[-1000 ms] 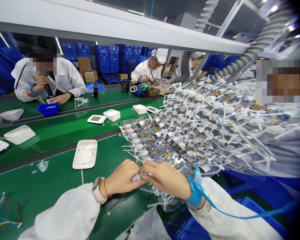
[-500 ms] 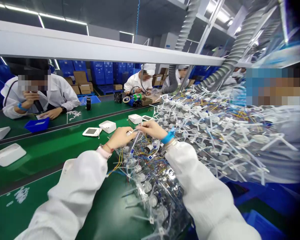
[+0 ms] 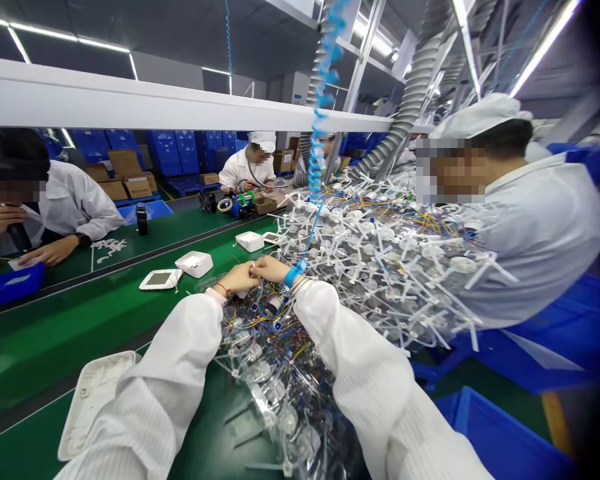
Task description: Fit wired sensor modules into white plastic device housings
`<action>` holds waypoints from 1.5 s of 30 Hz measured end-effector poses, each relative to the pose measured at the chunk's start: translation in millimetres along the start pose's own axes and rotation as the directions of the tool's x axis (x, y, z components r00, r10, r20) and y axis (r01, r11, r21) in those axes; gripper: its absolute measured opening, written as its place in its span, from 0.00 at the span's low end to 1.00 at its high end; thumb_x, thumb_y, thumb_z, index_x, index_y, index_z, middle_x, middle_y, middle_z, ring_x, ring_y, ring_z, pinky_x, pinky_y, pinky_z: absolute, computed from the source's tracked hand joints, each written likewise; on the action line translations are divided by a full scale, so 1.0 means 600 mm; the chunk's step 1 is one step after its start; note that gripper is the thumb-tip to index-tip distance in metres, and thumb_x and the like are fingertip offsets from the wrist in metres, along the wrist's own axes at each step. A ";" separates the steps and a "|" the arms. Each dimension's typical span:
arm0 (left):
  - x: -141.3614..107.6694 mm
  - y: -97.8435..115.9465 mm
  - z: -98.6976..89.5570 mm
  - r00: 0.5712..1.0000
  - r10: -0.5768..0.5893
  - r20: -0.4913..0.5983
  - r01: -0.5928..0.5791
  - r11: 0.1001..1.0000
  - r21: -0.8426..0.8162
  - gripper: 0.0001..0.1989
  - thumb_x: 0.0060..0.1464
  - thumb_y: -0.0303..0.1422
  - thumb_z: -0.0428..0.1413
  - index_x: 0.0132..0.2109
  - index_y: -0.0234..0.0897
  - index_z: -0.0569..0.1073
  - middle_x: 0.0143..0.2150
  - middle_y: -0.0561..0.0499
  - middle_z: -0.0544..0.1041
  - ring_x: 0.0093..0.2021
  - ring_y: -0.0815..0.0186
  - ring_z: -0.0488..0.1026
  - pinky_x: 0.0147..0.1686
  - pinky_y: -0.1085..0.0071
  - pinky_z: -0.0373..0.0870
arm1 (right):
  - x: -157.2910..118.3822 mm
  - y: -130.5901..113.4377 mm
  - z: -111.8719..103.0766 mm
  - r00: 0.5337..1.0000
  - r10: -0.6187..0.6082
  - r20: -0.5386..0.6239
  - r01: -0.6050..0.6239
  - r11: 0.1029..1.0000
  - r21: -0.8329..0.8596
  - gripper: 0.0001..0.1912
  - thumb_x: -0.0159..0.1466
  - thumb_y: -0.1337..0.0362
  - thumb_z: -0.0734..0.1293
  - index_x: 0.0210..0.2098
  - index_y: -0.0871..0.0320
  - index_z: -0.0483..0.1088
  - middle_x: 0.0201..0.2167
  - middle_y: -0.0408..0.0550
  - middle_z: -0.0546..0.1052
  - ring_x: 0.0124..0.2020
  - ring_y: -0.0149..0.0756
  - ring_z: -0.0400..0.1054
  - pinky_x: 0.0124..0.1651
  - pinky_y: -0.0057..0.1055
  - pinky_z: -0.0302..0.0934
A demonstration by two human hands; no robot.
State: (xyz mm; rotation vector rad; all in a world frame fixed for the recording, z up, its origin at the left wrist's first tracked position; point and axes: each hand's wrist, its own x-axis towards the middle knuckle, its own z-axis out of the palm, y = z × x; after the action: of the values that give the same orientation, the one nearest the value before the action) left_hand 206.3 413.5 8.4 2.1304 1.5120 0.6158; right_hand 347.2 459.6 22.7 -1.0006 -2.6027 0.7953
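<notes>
My left hand [image 3: 240,277] and my right hand [image 3: 271,269] meet fingertip to fingertip above the near end of a heap of clear plastic parts with coloured wires [image 3: 275,373]. Both hands are closed in a pinch. What lies between the fingers is too small and hidden to name. A blue band [image 3: 295,272] circles my right wrist. Left of my hands, a white square housing [image 3: 194,264] and a white piece with a grey window [image 3: 160,279] rest on the green belt [image 3: 115,293].
A large pile of parts with white strips [image 3: 380,267] spreads to the right, beside a person in white [image 3: 540,227]. An open white casing [image 3: 97,400] lies near my left sleeve. Other people sit across the belt. A blue bin [image 3: 500,433] stands low at right.
The view has swung right, so the scene sits further left and the person at right shows more fully. My hands remain together, with the fingers drawn closer. The white casing by my left sleeve now shows.
</notes>
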 end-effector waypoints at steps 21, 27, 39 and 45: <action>-0.123 0.100 -0.075 0.978 -0.072 -0.195 -0.020 0.901 -0.434 0.19 0.49 0.39 0.56 0.46 0.38 0.63 0.20 0.60 0.60 0.17 0.75 0.55 0.16 0.80 0.50 | -0.168 0.065 0.026 0.954 0.112 -0.280 -0.177 0.960 -0.219 0.04 0.56 0.71 0.66 0.25 0.61 0.71 0.23 0.49 0.73 0.29 0.37 0.67 0.35 0.29 0.58; 0.027 0.075 0.008 0.999 -0.003 -0.034 -0.010 0.927 -0.375 0.33 0.38 0.36 0.64 0.50 0.32 0.61 0.24 0.57 0.66 0.22 0.72 0.63 0.21 0.78 0.58 | -0.270 0.015 0.011 0.866 -0.023 -0.500 -0.037 0.993 -0.110 0.07 0.62 0.64 0.62 0.32 0.58 0.71 0.39 0.51 0.71 0.40 0.36 0.66 0.43 0.31 0.60; 0.096 0.131 0.155 0.959 0.243 0.149 -0.251 0.967 0.038 0.34 0.27 0.37 0.68 0.45 0.35 0.68 0.33 0.47 0.73 0.39 0.53 0.70 0.38 0.67 0.64 | -0.402 0.065 0.063 0.497 0.300 -0.814 -0.217 0.951 0.218 0.12 0.63 0.59 0.59 0.37 0.58 0.71 0.36 0.51 0.75 0.38 0.39 0.69 0.39 0.33 0.63; 0.095 0.117 0.133 0.941 0.277 0.196 -0.286 0.958 0.019 0.20 0.34 0.35 0.64 0.39 0.39 0.72 0.25 0.55 0.72 0.29 0.64 0.70 0.30 0.74 0.63 | -0.450 0.084 0.082 0.246 0.268 -0.931 -0.349 0.921 0.173 0.13 0.61 0.56 0.61 0.33 0.58 0.72 0.35 0.52 0.72 0.40 0.41 0.66 0.45 0.39 0.60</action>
State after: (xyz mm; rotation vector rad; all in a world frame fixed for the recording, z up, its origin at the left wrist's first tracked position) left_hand 323.0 438.3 -8.0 2.3893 1.1400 0.4551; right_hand 553.4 288.2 -54.0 -1.4381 -1.3616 0.0188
